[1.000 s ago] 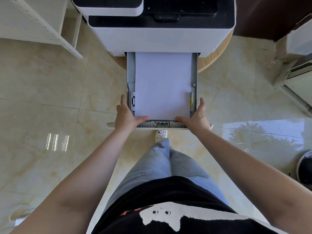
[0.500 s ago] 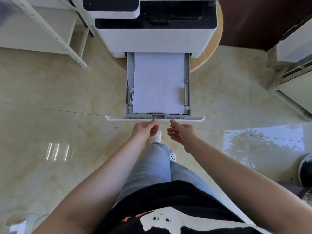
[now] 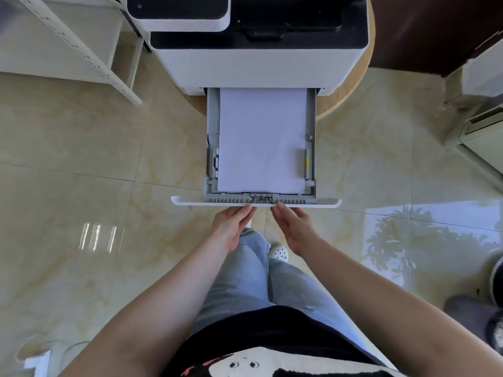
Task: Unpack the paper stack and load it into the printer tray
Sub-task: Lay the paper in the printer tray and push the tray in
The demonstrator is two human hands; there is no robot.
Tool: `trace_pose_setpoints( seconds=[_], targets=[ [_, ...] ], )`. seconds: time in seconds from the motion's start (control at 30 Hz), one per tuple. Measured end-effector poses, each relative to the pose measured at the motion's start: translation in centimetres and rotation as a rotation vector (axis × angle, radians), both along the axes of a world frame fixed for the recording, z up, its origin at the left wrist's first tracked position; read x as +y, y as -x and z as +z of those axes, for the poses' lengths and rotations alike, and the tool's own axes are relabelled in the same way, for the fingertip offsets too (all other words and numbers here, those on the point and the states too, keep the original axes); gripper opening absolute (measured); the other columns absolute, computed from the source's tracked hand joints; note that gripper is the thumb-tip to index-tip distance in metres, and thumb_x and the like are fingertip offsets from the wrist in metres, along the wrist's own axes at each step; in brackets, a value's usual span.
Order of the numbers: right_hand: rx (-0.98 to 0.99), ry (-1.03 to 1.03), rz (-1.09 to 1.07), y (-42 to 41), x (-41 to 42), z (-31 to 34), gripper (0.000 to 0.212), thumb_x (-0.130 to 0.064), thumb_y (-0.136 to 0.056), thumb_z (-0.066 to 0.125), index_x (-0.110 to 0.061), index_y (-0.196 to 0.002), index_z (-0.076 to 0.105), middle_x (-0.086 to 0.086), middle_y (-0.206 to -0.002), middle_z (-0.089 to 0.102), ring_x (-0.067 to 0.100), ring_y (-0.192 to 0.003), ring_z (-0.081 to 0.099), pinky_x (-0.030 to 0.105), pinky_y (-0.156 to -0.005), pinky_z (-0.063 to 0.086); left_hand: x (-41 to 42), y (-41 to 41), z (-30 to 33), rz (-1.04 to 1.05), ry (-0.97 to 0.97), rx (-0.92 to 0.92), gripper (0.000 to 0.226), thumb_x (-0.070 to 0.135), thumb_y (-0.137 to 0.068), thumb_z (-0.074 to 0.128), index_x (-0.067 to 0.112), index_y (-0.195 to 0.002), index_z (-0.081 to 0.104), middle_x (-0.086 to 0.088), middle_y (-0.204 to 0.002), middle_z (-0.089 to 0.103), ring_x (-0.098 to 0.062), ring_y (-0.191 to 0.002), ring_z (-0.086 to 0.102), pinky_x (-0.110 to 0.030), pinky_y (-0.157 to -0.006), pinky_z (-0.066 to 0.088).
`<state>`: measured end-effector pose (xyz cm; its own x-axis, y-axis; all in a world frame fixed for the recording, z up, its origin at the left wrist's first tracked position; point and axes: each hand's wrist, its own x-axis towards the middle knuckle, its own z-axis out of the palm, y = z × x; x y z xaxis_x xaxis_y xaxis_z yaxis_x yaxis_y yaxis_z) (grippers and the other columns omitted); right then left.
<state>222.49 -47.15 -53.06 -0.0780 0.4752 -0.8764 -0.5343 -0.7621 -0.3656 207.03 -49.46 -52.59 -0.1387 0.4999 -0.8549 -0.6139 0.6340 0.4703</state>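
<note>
A white paper stack [image 3: 261, 140] lies flat inside the grey printer tray [image 3: 311, 148], which is pulled far out of the white and black printer [image 3: 258, 55]. The tray's white front panel [image 3: 255, 203] faces me. My left hand [image 3: 232, 229] and my right hand [image 3: 295, 229] are side by side just below the middle of that panel. Both hands hold nothing, fingers extended, their fingertips touching the panel's front edge.
The printer stands on a round wooden stand [image 3: 353, 85] over a glossy tiled floor [image 3: 95, 159]. A white metal shelf frame [image 3: 89, 55] is at the upper left. An air-conditioner unit [image 3: 481, 126] is at the right. My legs and a white shoe [image 3: 279, 251] are below the tray.
My hands left the tray's front corners beside the paper and came together at the middle of the front panel. They then flattened, with their fingertips against its edge.
</note>
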Motion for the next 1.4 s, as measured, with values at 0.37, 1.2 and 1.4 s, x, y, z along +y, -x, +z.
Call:
trace_pose_setpoints(
  seconds=[0.37,1.2,1.4],
  targets=[
    [0.027,-0.08,-0.094,1.9,5.3,0.8,0.059,-0.008,-0.084,0.069,0.007,-0.135,0.042,0.011,-0.102,0.07,0.016,-0.091,0.073,0.022,-0.079,0.058,5.9,1.4,1.0,-0.009,-0.09,0.075,0.005,0.007,-0.084,0.067,0.002,-0.085,0.066,-0.004,-0.082,0.074,-0.014,-0.084,0.072,-0.028,-0.097,0.049],
    [-0.39,-0.258,0.351,3.7,18.8,2.2,0.026,-0.029,-0.086,0.068,-0.007,-0.1,0.069,0.004,-0.093,0.075,0.014,-0.086,0.073,0.022,-0.074,0.058,18.3,3.7,0.3,-0.191,-0.248,0.349,0.03,0.028,-0.084,0.069,0.001,-0.098,0.068,-0.013,-0.089,0.073,-0.021,-0.078,0.072,-0.025,-0.07,0.058],
    [-0.401,-0.263,0.325,4.3,20.7,2.3,0.03,-0.031,-0.086,0.068,-0.005,-0.101,0.069,0.006,-0.096,0.075,0.015,-0.089,0.072,0.023,-0.075,0.058,20.6,3.9,0.3,-0.184,-0.262,0.356,0.028,0.027,-0.085,0.069,0.002,-0.098,0.067,-0.014,-0.089,0.071,-0.021,-0.075,0.071,-0.023,-0.065,0.057]
  ],
)
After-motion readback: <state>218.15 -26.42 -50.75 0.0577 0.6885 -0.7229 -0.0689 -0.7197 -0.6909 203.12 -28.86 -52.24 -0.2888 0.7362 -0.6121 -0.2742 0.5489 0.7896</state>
